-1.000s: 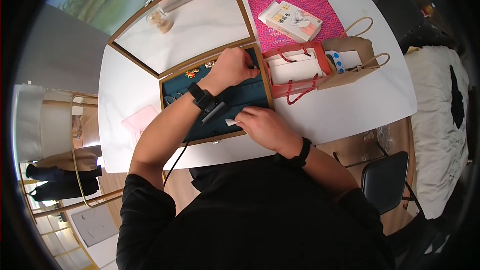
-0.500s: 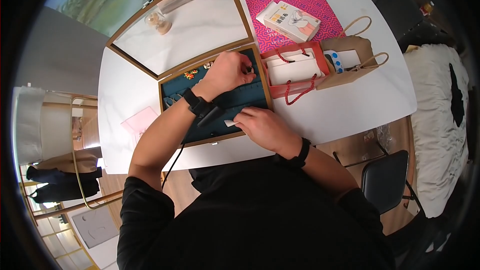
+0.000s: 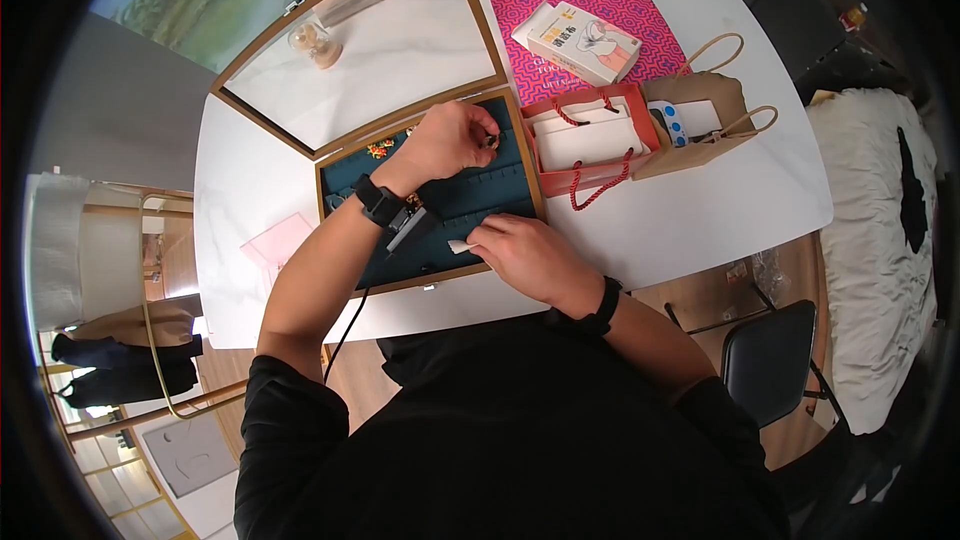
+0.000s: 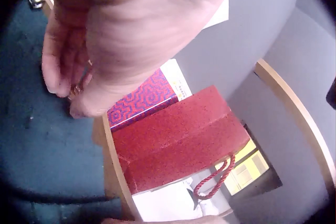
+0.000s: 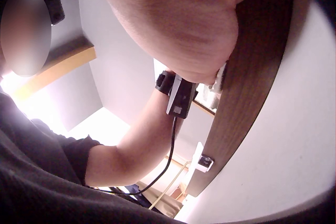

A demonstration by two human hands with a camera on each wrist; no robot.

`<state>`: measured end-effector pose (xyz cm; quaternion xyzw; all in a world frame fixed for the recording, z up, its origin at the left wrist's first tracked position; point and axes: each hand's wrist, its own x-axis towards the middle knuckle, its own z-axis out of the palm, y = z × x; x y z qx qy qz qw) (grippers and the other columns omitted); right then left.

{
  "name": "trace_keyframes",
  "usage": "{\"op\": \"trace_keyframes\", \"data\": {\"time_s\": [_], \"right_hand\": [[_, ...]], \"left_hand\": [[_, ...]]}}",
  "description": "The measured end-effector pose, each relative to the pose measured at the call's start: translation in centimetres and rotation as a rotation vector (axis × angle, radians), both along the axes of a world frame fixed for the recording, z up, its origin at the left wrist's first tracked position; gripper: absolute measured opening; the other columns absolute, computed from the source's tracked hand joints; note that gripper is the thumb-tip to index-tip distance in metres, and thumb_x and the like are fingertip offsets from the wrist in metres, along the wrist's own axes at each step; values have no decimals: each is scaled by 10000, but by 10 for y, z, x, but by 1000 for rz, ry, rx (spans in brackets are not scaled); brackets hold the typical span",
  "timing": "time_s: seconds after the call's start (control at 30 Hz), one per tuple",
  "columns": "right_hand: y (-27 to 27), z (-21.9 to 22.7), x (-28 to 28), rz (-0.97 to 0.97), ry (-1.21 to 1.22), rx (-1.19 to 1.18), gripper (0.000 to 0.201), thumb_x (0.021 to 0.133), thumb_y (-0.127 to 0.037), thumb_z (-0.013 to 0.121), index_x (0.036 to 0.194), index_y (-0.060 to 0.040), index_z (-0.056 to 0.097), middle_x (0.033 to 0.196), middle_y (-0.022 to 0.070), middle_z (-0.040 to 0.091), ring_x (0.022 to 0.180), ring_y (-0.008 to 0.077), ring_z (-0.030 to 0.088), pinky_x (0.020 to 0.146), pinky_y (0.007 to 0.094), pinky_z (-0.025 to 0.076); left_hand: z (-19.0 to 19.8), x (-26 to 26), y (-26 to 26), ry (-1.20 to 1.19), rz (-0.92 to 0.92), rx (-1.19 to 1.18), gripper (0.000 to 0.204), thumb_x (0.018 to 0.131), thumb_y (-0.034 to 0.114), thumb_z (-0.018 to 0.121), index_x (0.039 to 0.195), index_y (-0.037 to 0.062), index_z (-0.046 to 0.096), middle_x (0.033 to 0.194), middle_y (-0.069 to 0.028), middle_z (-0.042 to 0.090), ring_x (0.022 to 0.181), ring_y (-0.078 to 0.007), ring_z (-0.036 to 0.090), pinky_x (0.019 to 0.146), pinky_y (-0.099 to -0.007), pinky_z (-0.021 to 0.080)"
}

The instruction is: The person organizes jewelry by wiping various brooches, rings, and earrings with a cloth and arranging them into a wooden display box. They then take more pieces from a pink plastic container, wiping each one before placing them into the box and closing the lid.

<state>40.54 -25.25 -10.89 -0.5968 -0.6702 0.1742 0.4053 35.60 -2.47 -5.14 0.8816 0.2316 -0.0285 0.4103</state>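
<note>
Over the far right part of a wood-framed jewelry box (image 3: 470,202) with dark green lining, my left hand (image 3: 450,143) pinches a small gold-coloured piece of jewelry (image 4: 77,88) between thumb and fingers. Its exact kind is mostly hidden by the fingers. My right hand (image 3: 530,255) is at the near right edge of the box, pinching a small white cloth (image 3: 461,246) whose end sticks out to the left. A colourful ornament (image 3: 380,148) lies in the box left of my left hand. The glass lid (image 3: 370,50) stands raised at the back.
Right of the box stand a red gift bag (image 3: 590,178) with rope handles and a brown paper bag (image 3: 700,155). Behind them, a white carton (image 3: 583,43) lies on a pink patterned sheet (image 3: 640,0). A pink card (image 3: 280,240) lies left of the box.
My left hand has drawn back slightly left from the box's far right side with the small piece of jewelry in its fingers. My right hand holds still with the cloth.
</note>
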Motion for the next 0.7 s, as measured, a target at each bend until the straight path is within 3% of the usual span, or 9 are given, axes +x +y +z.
{"op": "trace_keyframes", "data": {"time_s": [0.07, 0.4, 0.5, 0.57, 0.7], "right_hand": [[0, 0, 0, -1, 4, 1, 128, 1011, -144, 691, 965, -34, 643, 930, 125, 656, 929, 334, 710, 821, 468, 592], [0, 1, 0, -3, -4, 4, 118, 1004, -138, 696, 969, -37, 646, 943, 129, 664, 938, 340, 711, 823, 468, 593], [0, 1, 1, -4, 1, 14, 120, 1002, -136, 699, 968, -34, 646, 940, 129, 664, 935, 338, 712, 820, 465, 594], [0, 0, 0, 0, 2, 19, 120, 1001, -134, 700, 967, -32, 646, 938, 129, 664, 933, 336, 713, 818, 463, 594], [1, 0, -1, 4, -5, 3, 115, 998, -126, 701, 967, -28, 648, 931, 131, 661, 931, 336, 711, 816, 460, 592]], "left_hand": [[0, -1, -2, -16, -85, 178, 351, 774, 1, 867, 1108, -36, 765, 764, -47, 708, 733, -116, 681, 670, -312, 547], [-6, 7, -10, -24, -43, 238, 309, 807, 73, 907, 1058, -48, 774, 836, -105, 775, 771, -136, 717, 712, -329, 586], [-12, 5, -3, -44, 40, 56, 263, 874, 117, 892, 1038, -62, 791, 850, -85, 785, 782, -134, 733, 738, -302, 618], [-14, 5, 1, 1, 181, -254, 237, 962, 139, 834, 1080, -65, 801, 900, -79, 795, 815, -138, 756, 753, -284, 644], [-13, 9, 9, 41, 246, -405, 226, 1014, 136, 787, 1116, -65, 803, 957, -101, 801, 852, -151, 771, 757, -281, 657]]}}
